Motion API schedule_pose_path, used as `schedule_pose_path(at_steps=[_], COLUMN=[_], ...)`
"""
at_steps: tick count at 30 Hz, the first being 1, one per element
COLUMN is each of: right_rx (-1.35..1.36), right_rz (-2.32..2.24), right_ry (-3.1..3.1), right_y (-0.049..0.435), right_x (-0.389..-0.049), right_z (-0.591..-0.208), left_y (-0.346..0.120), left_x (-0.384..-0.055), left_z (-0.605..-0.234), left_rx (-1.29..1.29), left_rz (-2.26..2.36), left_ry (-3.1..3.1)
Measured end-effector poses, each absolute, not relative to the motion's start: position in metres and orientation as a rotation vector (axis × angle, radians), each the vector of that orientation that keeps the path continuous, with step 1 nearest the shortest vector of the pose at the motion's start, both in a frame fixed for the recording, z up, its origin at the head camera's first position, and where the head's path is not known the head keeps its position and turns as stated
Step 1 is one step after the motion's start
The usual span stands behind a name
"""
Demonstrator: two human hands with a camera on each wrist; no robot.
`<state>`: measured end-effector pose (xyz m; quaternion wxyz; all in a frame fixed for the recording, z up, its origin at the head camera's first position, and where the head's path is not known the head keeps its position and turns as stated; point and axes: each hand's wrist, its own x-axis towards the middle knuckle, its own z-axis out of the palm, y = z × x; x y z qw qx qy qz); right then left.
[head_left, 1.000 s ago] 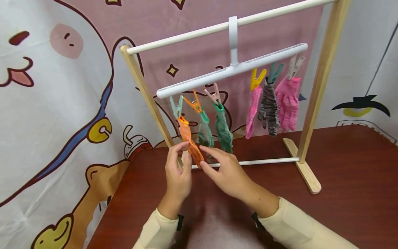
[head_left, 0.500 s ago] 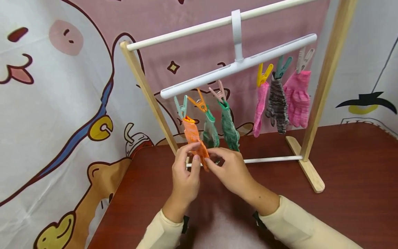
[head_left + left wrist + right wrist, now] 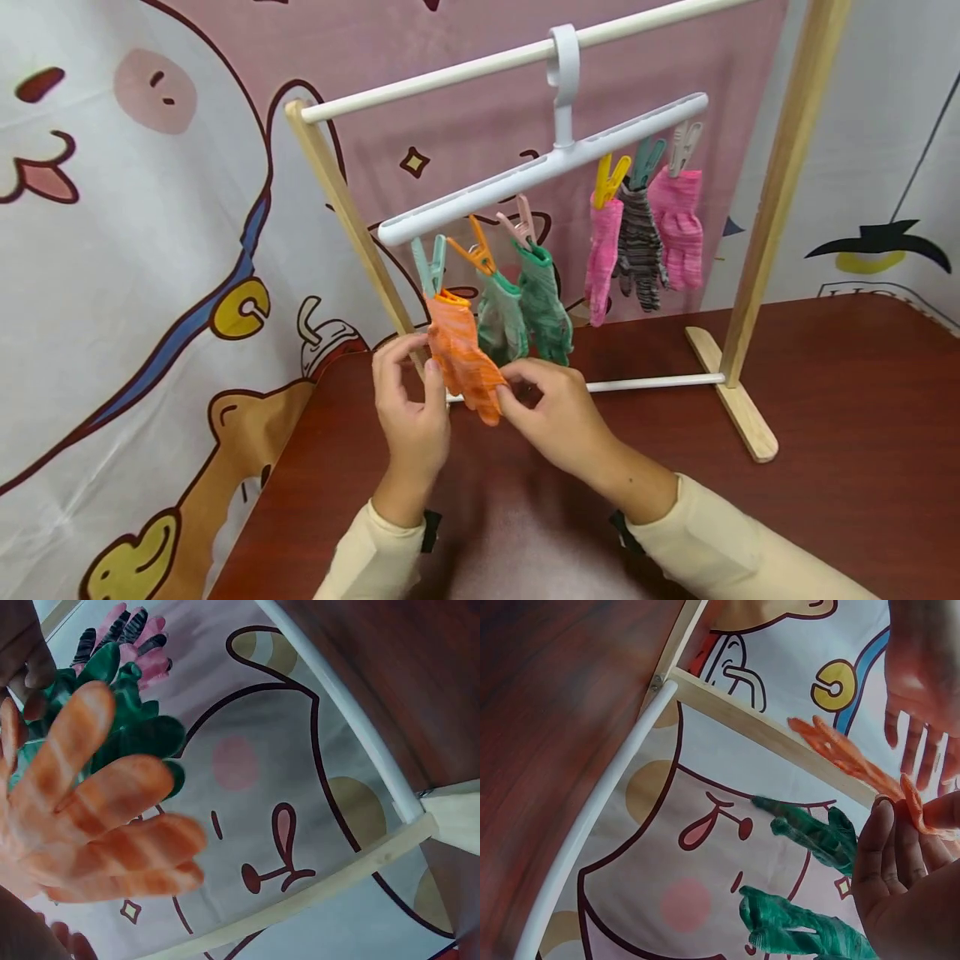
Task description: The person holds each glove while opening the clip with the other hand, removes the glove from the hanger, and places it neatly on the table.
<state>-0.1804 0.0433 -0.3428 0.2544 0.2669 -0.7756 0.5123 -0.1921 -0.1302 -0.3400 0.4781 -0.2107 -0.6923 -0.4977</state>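
An orange knit glove (image 3: 459,350) hangs from a pale green clothespin (image 3: 429,265) at the left end of the white hanger (image 3: 480,193). My right hand (image 3: 551,400) pinches the glove's side edge between thumb and fingers; the right wrist view shows this pinch on the orange fabric (image 3: 855,761). My left hand (image 3: 411,408) is at the glove's other side, fingers loosely bent and apart from it in the right wrist view. The glove's fingers (image 3: 127,795) spread out before the left wrist camera. Two green gloves (image 3: 501,321) hang just behind it.
A pink glove (image 3: 602,262), a grey-black glove (image 3: 640,250) and another pink glove (image 3: 678,225) hang at the hanger's right end. The hanger hooks over the top bar (image 3: 465,75) of a wooden rack (image 3: 780,200) on the brown table (image 3: 847,400).
The orange glove has turned its broad side towards the head camera. My left hand has come off it and shifted left. The hanger has swivelled, bringing its right end leftward.
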Motion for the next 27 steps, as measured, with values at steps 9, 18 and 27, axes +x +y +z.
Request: schedule_pose_path(at_steps=[9,18,27], right_rx=[0.734,0.694,0.704], right_rz=[1.357,1.349,1.447], right_ry=[-2.076,-2.054,-2.131], right_y=[0.043,0.047,0.050], right_x=[-0.176,-0.175,-0.168], right_z=[-0.341,-0.337,-0.331], left_y=[-0.136,-0.132,-0.128], left_x=[-0.194,-0.194,-0.190], left_z=[-0.342,-0.344,-0.344], left_rx=[-0.444,-0.468,-0.501], left_rz=[-1.434,-1.464,-1.471], left_ry=[-1.897,-1.925,-1.845])
